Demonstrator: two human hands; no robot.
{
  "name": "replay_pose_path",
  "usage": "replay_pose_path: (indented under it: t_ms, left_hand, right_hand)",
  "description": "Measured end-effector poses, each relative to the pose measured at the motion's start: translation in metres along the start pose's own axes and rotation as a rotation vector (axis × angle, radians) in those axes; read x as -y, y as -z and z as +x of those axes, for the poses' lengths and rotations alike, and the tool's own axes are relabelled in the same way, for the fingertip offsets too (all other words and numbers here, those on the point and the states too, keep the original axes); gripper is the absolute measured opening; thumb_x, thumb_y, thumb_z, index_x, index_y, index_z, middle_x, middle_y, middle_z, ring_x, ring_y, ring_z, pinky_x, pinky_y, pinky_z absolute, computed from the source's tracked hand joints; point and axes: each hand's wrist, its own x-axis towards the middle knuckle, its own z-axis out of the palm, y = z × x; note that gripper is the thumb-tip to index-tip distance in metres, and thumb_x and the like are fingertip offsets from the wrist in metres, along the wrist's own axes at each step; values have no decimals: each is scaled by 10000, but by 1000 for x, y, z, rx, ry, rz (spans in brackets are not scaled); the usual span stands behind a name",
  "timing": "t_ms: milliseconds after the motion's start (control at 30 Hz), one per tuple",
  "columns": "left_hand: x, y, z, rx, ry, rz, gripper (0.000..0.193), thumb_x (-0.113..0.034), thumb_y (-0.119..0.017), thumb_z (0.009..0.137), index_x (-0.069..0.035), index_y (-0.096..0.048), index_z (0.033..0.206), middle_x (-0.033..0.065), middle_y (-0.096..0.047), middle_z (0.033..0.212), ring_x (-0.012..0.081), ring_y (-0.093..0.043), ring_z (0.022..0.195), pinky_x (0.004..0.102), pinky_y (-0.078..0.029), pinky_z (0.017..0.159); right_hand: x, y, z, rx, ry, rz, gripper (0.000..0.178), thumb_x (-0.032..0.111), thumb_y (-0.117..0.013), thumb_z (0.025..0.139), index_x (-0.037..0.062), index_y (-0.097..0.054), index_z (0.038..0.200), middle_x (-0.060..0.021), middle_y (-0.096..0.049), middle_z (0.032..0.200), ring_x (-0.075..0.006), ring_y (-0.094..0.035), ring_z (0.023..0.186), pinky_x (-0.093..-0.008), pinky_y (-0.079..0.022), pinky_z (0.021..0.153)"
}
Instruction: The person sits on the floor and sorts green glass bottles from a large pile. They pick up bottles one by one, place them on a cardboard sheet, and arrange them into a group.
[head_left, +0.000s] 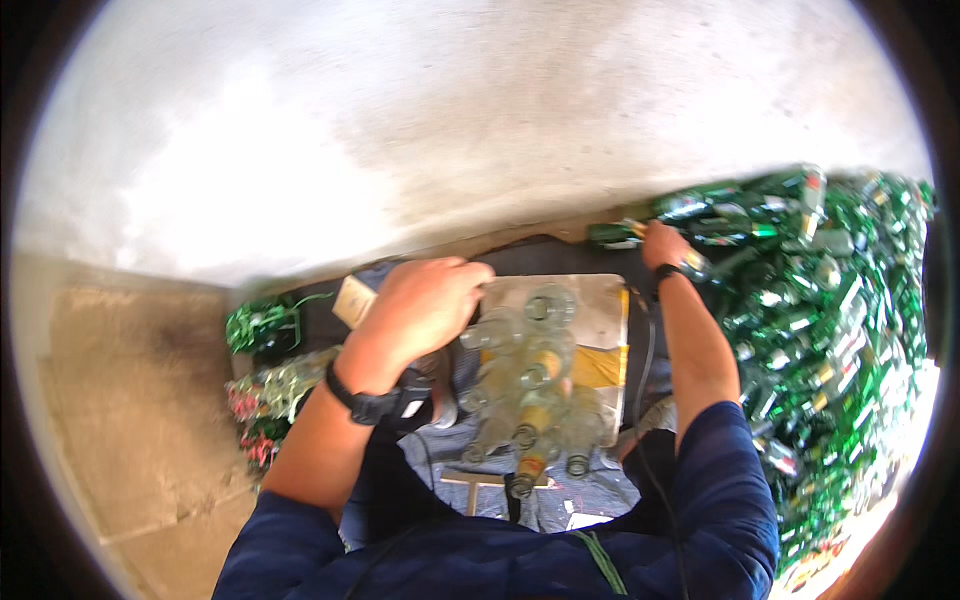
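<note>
Clear glass bottles [538, 370] lie grouped on a worn board [600, 310] in front of me, several with their necks toward me and yellowish labels. My left hand [425, 300] hovers by the far left of this group, fingers loosely bent and apart, nothing visible in them. Further off to the right, my right hand [664, 246] is at the edge of a heap of green bottles [830, 310]. Its fingers are bent around the end of a green bottle [612, 235] lying near the wall; blur partly hides the grip.
A pale wall [480, 130] rises behind the board. At left lie filled bundles [285, 385] and green strapping [262, 325] next to a brown wall panel [140, 390]. A small yellowish card [353, 302] is beside my left forearm. A dark cable [650, 350] runs along the board's right side.
</note>
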Motion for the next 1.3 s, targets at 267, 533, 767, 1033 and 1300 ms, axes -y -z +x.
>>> replay_pose_path:
  t_ms: [267, 533, 767, 1033, 1300]
  left_hand:
    - [-8, 6, 6, -66, -71, 10, 151, -169, -676, 965, -78, -737, 1070, 169, -747, 966, 395, -722, 925, 504, -572, 797]
    - [-4, 11, -4, -86, -63, -12, 193, -188, -665, 977, -107, -774, 1113, 160, -781, 1053, 386, -735, 985, 500, -581, 848]
    - [-5, 13, -2, -97, -51, -69, 240, -218, -628, 989, -114, -779, 1145, 155, -784, 1078, 383, -730, 1037, 508, -580, 892]
    - [6, 20, -16, -115, -59, -71, 253, -235, -631, 992, -151, -788, 1171, 151, -783, 1100, 389, -724, 1058, 499, -577, 915]
    - [13, 25, -26, -110, -70, -81, 261, -254, -617, 996, -141, -778, 1167, 157, -776, 1128, 392, -722, 1062, 489, -571, 905]
  right_hand:
    - [-21, 35, -30, -282, 138, 133, 177, 228, -699, 926, 128, -684, 1071, -140, -765, 1030, -395, -745, 984, -561, -574, 825]
    - [-77, 123, -83, -152, -86, 269, 481, 349, -739, 837, 119, -692, 1256, -197, -766, 1096, -416, -718, 1075, -545, -572, 901]
    - [-98, 257, -174, -276, -100, 394, 530, 463, -793, 806, 102, -731, 1189, -199, -777, 1147, -413, -720, 1122, -507, -572, 952]
    - [-57, 342, -337, -553, 29, 539, 391, 383, -838, 886, 36, -779, 1056, -179, -797, 926, -317, -782, 856, -435, -597, 777]
    - [-31, 304, -368, -426, 160, 693, 352, 359, -837, 888, 25, -748, 955, -186, -771, 849, -354, -771, 799, -422, -595, 723]
